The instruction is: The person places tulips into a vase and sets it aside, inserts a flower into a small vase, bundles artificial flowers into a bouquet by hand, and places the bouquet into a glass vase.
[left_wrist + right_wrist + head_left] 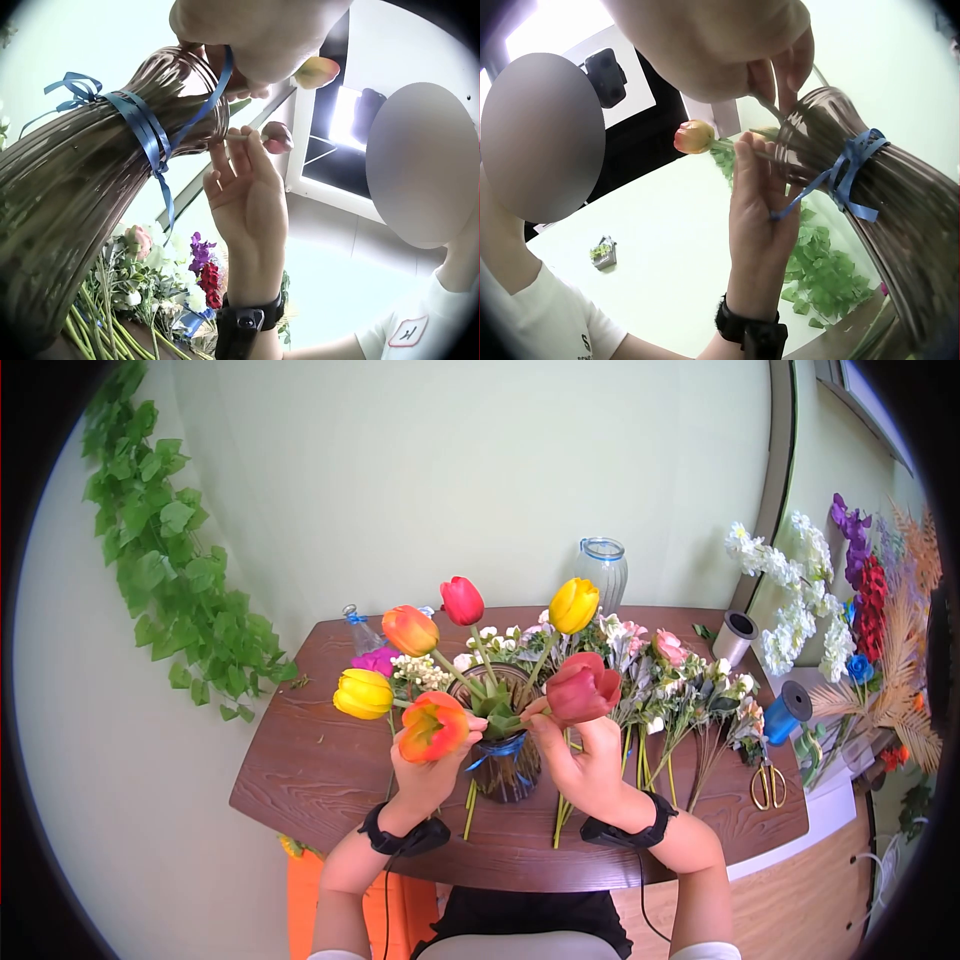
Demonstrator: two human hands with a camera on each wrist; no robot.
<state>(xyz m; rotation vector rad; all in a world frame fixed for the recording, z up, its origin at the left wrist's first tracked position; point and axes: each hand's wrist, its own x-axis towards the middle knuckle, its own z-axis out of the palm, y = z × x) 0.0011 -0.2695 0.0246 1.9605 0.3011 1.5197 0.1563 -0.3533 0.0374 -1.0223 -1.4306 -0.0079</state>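
A smoky ribbed glass vase with a blue ribbon round its neck stands near the front of the table. My left hand, at the left of its mouth, pinches the stem of an orange tulip. On the other side, my right hand pinches the stem of a dark pink tulip right at the rim. Behind these two blooms rise a red tulip, an orange-pink tulip and yellow tulips, their stems reaching toward the vase mouth.
White and pink flowers lie across the table behind and right of the vase. A clear glass jar stands at the back. Ribbon spools and gold-handled scissors sit at the right edge. Green ivy hangs at left.
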